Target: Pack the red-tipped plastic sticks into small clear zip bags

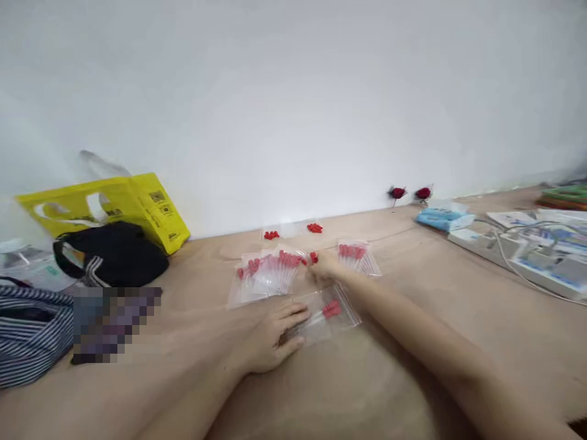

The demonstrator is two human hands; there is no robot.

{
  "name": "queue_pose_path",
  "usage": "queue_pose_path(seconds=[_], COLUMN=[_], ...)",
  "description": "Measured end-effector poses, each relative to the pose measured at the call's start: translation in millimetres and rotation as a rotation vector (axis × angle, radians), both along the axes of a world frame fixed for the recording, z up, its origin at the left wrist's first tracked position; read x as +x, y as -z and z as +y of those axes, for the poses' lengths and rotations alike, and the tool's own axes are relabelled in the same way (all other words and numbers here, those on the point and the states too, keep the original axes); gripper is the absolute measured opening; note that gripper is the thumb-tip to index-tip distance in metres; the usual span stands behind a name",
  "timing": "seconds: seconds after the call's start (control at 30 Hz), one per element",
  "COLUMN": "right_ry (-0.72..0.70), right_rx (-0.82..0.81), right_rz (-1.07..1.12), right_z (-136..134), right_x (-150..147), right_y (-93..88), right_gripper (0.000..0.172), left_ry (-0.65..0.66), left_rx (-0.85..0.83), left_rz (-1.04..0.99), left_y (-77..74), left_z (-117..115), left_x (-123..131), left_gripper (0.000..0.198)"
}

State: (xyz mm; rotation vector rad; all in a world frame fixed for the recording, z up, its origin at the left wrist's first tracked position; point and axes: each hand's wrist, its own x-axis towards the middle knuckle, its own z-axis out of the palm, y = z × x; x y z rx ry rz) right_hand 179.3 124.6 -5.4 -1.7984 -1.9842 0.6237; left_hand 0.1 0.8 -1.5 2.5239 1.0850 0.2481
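My left hand [273, 335] lies flat with fingers spread on the edge of a clear zip bag [328, 315] that holds a few red-capped tubes. My right hand [324, 267] reaches farther out, its fingers pinched on a small red cap [313, 257] beside a pile of clear bags of red-capped tubes [270, 273]. Another such bag [358, 255] lies just right of that hand. Loose red caps [271, 234] and more red caps [314, 228] sit near the wall.
A yellow bag [137, 205], a black bag [112, 253] and a striped cloth [32, 333] crowd the left side. At right lie a blue packet [440, 218], a white power strip with cables [509, 250] and papers. Two red flowers [408, 194] stand at the wall.
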Motion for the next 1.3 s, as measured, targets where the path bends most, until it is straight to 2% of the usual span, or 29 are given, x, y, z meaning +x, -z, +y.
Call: queue_pose_path(seconds=[0.1, 0.17, 0.37, 0.5, 0.6, 0.73, 0.83, 0.97, 1.07, 1.23, 1.3], right_ry=[0.008, 0.028, 0.110, 0.119, 0.098, 0.173, 0.204, 0.133, 0.046, -0.138, -0.175], right_rx=[-0.060, -0.085, 0.022, 0.090, 0.147, 0.186, 0.156, 0.084, -0.001, -0.093, -0.128], right_rz=[0.066, 0.115, 0.308, 0.611, 0.829, 1.017, 1.125, 1.226, 1.208, 0.954, 0.924], right_z=[-5.8, -7.0, -11.1, -33.7, -54.0, -67.3, -70.3, -78.6, -87.1, -92.7, -91.2], right_x=[15.0, 23.4, 51.0, 76.5, 91.1, 95.2, 88.9, 78.0, 74.4, 77.0, 77.4], right_y=[4.2, 4.1, -0.9, 8.3, 21.4, 33.8, 35.6, 34.0, 32.1, 30.0, 31.0], right_gripper=[0.002, 0.007, 0.048, 0.067, 0.063, 0.054, 0.047, 0.044, 0.043, 0.036, 0.037], left_ry=[0.010, 0.006, 0.009, 0.009, 0.012, 0.009, 0.008, 0.041, 0.052, 0.024, 0.003], left_rx=[0.003, 0.002, 0.011, 0.013, 0.026, 0.027, 0.021, 0.025, 0.016, 0.004, -0.004], left_rz=[-0.014, -0.014, -0.027, -0.037, -0.033, -0.015, -0.007, -0.020, -0.021, -0.060, -0.059], left_y=[3.4, 4.0, 2.7, 2.8, 3.7, 3.4, 2.0, 1.0, 1.1, -0.2, -0.4], left_z=[1.8, 2.3, 1.6, 2.2, 3.3, 3.2, 2.3, 1.4, 0.6, -2.1, -2.8], left_x=[0.2, 0.4, 1.2, 0.6, -0.2, -0.1, 0.7, 1.6, 2.2, 2.8, 2.7], left_gripper=[0.044, 0.044, 0.043, 0.042, 0.041, 0.042, 0.043, 0.042, 0.042, 0.050, 0.054])
